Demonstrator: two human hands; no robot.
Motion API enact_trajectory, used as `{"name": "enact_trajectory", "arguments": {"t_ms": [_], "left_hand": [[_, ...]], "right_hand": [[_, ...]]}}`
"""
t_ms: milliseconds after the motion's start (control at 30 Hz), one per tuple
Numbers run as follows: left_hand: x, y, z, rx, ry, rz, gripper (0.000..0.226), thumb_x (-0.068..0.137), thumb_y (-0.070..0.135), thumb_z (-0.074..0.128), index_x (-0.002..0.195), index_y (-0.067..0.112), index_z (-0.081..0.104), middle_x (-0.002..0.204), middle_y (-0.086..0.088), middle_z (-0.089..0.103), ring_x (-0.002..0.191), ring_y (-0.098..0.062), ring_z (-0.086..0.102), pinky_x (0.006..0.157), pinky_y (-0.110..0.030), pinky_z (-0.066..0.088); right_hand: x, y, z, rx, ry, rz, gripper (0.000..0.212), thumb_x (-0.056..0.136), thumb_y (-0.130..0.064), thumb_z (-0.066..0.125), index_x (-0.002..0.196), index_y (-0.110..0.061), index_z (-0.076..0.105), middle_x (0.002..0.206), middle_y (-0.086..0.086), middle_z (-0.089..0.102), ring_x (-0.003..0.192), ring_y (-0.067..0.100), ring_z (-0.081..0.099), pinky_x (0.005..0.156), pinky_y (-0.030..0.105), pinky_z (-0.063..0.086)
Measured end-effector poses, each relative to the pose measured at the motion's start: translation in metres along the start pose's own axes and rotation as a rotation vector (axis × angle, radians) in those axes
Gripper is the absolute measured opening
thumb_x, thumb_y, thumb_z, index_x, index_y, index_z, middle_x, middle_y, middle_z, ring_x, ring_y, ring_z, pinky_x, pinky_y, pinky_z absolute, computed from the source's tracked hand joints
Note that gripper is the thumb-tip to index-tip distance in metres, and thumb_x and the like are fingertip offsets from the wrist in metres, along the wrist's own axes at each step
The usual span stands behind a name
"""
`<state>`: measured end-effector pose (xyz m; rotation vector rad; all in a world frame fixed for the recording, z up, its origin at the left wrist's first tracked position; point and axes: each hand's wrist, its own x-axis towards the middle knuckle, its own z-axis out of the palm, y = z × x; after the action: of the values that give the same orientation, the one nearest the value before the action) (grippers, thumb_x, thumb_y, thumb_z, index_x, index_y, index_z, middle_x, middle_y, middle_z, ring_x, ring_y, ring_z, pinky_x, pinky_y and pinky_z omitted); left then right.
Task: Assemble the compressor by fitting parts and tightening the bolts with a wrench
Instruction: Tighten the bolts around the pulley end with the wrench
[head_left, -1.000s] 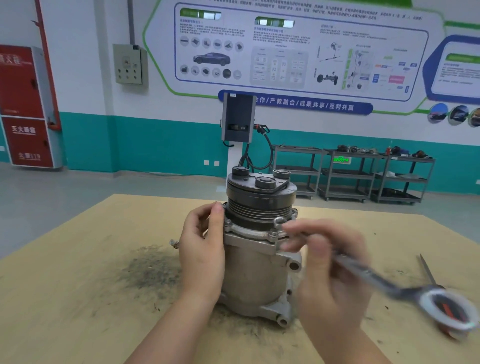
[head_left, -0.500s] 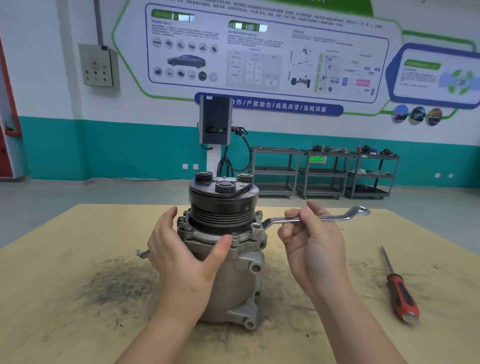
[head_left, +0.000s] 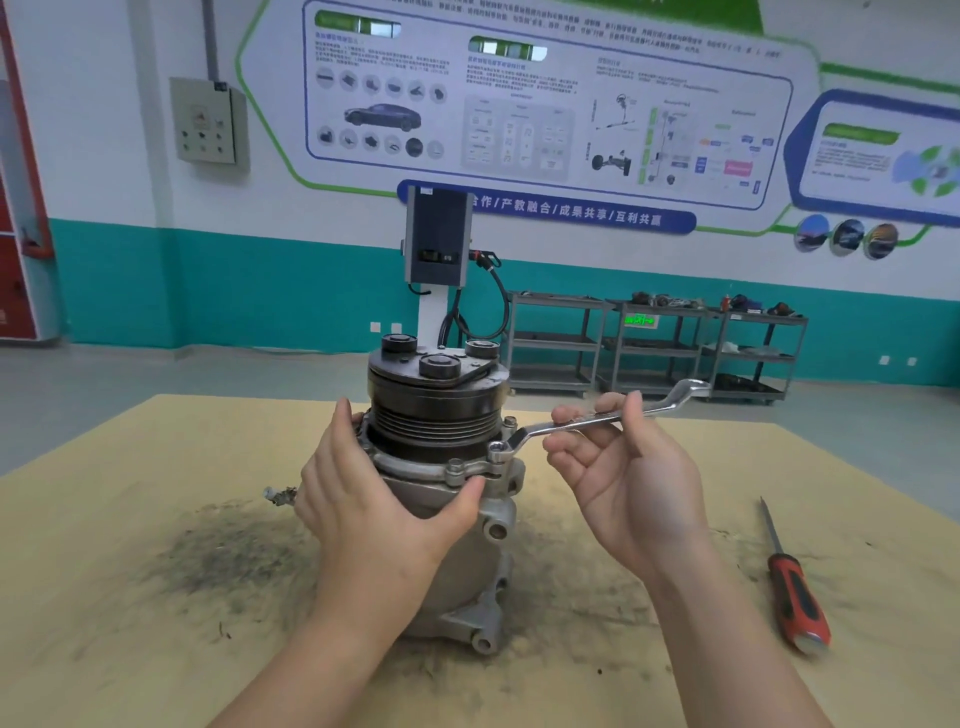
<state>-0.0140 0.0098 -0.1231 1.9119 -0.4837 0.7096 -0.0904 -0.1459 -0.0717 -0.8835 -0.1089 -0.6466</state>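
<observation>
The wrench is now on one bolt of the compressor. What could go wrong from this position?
1. The right hand holds the wrench only with fingertips, so the ring end may slip off the bolt under force.
2. The left hand has its thumb just below that bolt; a slip could pinch it.
3. The compressor stands upright and is steadied by one hand only; a hard pull may tip it.

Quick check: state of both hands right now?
Left hand: curled round the compressor, gripping it.
Right hand: holding the wrench.
</observation>
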Motion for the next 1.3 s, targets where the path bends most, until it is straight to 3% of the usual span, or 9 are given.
{"name": "enact_trajectory", "arguments": {"t_ms": [133, 367, 500, 600, 733, 900, 1000, 1167, 1300], "left_hand": [[0.0, -0.002, -0.001, -0.007, -0.008, -0.002, 0.121, 0.056, 0.075, 0.056, 0.15, 0.008, 0.021, 0.146, -0.011, 0.036, 0.136, -0.025, 0.026, 0.114, -0.045, 0.018], [0.001, -0.006, -0.006, -0.114, -0.035, 0.056, 0.105, 0.068, 0.075, 0.045, 0.149, 0.01, 0.025, 0.146, -0.007, 0.035, 0.133, -0.019, 0.026, 0.108, -0.03, 0.015], [0.002, -0.006, -0.005, -0.103, -0.034, 0.06, 0.105, 0.068, 0.076, 0.045, 0.149, 0.013, 0.025, 0.145, -0.005, 0.035, 0.132, -0.016, 0.026, 0.109, -0.034, 0.017], [0.002, -0.005, -0.007, -0.149, -0.032, 0.054, 0.101, 0.068, 0.075, 0.044, 0.148, 0.014, 0.028, 0.142, -0.001, 0.036, 0.132, -0.015, 0.026, 0.109, -0.033, 0.018], [0.003, -0.003, -0.009, -0.255, -0.026, 0.012, 0.099, 0.066, 0.074, 0.042, 0.147, 0.019, 0.028, 0.138, 0.006, 0.035, 0.128, -0.004, 0.024, 0.11, -0.031, 0.018], [0.001, -0.003, -0.011, -0.203, -0.064, 0.032, 0.101, 0.064, 0.075, 0.047, 0.147, 0.021, 0.028, 0.138, 0.006, 0.034, 0.131, -0.012, 0.025, 0.113, -0.041, 0.023], [0.001, -0.004, -0.011, -0.197, -0.046, 0.037, 0.096, 0.068, 0.072, 0.044, 0.146, 0.017, 0.03, 0.14, 0.001, 0.037, 0.131, -0.015, 0.027, 0.113, -0.041, 0.023], [0.002, -0.005, -0.009, -0.218, -0.006, 0.075, 0.088, 0.073, 0.068, 0.042, 0.143, 0.016, 0.033, 0.131, 0.01, 0.035, 0.124, -0.003, 0.025, 0.108, -0.031, 0.02], [0.002, -0.005, -0.007, -0.23, 0.012, 0.072, 0.084, 0.077, 0.067, 0.039, 0.144, 0.016, 0.034, 0.131, 0.012, 0.035, 0.124, -0.001, 0.025, 0.108, -0.029, 0.019]], "right_hand": [[0.002, 0.004, 0.0, -0.059, 0.039, -0.026, 0.035, 0.106, -0.024, 0.031, 0.082, -0.009, 0.051, 0.07, 0.013, 0.07, 0.052, 0.019, 0.065, 0.051, 0.025, 0.054], [-0.002, 0.018, 0.0, -0.211, 0.143, -0.105, 0.035, 0.106, -0.028, 0.033, 0.077, -0.013, 0.045, 0.05, 0.007, 0.054, 0.034, 0.014, 0.036, 0.04, 0.019, 0.035], [-0.004, 0.016, 0.006, 0.0, 0.153, -0.122, 0.03, 0.104, -0.022, 0.041, 0.078, -0.011, 0.051, 0.059, 0.007, 0.062, 0.041, 0.012, 0.051, 0.043, 0.02, 0.046], [-0.004, 0.014, 0.008, 0.025, 0.161, -0.148, 0.027, 0.102, -0.015, 0.043, 0.078, -0.008, 0.054, 0.066, 0.007, 0.068, 0.048, 0.011, 0.058, 0.05, 0.02, 0.051], [-0.004, 0.014, 0.012, -0.05, 0.178, -0.131, 0.017, 0.102, -0.007, 0.042, 0.087, -0.01, 0.048, 0.064, 0.005, 0.068, 0.046, 0.011, 0.057, 0.049, 0.019, 0.05], [-0.005, 0.01, 0.009, -0.14, 0.212, -0.173, 0.009, 0.102, -0.006, 0.042, 0.101, -0.014, 0.045, 0.065, 0.004, 0.069, 0.045, 0.012, 0.057, 0.047, 0.021, 0.049], [-0.005, 0.011, 0.011, -0.169, 0.171, -0.19, 0.009, 0.104, -0.011, 0.038, 0.096, -0.012, 0.044, 0.066, 0.004, 0.069, 0.047, 0.014, 0.059, 0.049, 0.022, 0.051], [-0.004, 0.009, 0.008, -0.107, 0.108, -0.13, 0.019, 0.104, -0.012, 0.034, 0.088, -0.009, 0.043, 0.068, 0.009, 0.069, 0.052, 0.018, 0.063, 0.053, 0.025, 0.054], [-0.005, 0.012, 0.009, -0.108, 0.087, -0.213, 0.019, 0.104, -0.013, 0.032, 0.088, -0.01, 0.042, 0.067, 0.008, 0.066, 0.049, 0.017, 0.057, 0.052, 0.024, 0.051]]}}
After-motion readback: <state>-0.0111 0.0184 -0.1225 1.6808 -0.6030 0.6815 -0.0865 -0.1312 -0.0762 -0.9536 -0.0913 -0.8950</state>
